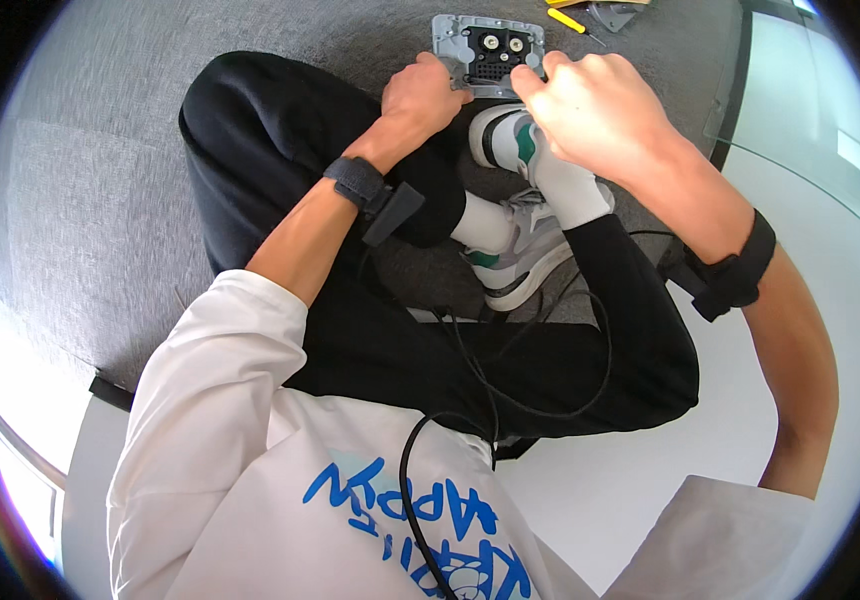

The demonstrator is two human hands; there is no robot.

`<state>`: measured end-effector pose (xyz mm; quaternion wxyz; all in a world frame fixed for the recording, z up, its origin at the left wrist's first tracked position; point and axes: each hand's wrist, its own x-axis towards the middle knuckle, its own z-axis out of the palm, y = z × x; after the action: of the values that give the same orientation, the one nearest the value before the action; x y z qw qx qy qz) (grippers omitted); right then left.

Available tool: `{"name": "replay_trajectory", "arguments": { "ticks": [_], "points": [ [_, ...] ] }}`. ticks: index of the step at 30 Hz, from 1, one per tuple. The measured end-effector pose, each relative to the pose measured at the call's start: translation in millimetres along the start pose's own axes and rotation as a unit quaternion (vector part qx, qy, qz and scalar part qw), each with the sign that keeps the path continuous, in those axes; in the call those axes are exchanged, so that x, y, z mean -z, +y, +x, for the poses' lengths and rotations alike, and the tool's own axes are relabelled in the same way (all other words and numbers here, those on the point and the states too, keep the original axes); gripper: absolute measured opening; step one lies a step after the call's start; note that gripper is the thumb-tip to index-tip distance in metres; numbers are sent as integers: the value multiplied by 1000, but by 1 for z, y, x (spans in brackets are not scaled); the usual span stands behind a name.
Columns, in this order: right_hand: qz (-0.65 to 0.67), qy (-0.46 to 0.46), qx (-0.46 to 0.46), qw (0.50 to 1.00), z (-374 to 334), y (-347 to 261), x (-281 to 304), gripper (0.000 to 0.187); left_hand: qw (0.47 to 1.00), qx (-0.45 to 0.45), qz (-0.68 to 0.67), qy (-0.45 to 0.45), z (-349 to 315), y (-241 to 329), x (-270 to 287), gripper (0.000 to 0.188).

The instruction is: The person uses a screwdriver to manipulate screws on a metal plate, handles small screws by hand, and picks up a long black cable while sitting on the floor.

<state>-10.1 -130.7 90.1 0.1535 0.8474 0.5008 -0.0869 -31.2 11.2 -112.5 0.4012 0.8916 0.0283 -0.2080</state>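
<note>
A grey rectangular panel (447, 38) with rounded corners lies at the top of the head view. Its black middle carries two round silvery discs and a small grid of holes. My left hand (423, 97) has its fingers closed round the panel's near left edge. At the right edge is my right hand (600, 105), closed, with the thumb over the near corner. The undersides of both hands' fingers are hidden. Each wrist wears a black strap with a small block.
Beyond my right hand lie a yellow-handled screwdriver (567, 20) and a dark grey angular piece (612, 14). My crossed legs and shoes (525, 245) are below the panel. A black cable (480, 375) loops over my lap. A glass pane (810, 130) stands at the right.
</note>
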Motion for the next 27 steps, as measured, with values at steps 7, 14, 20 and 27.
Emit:
{"name": "replay_trajectory", "arguments": {
  "ticks": [7,14,20,27],
  "points": [
    [6,23,-15,1000,-2,-4,-4,19,1000,9,1,-4,1,1,-1,65],
    [6,6,-37,999,-3,-1,-6,9,1000,4,-23,-20,21,-7,-15,72],
    [39,78,-92,992,-20,2,0,22,994,30,-85,-58,28,-18,-19,79],
    [61,21,-235,970,-83,29,25,26,981,44,-142,-121,34,-22,-12,75]
  ]
}}
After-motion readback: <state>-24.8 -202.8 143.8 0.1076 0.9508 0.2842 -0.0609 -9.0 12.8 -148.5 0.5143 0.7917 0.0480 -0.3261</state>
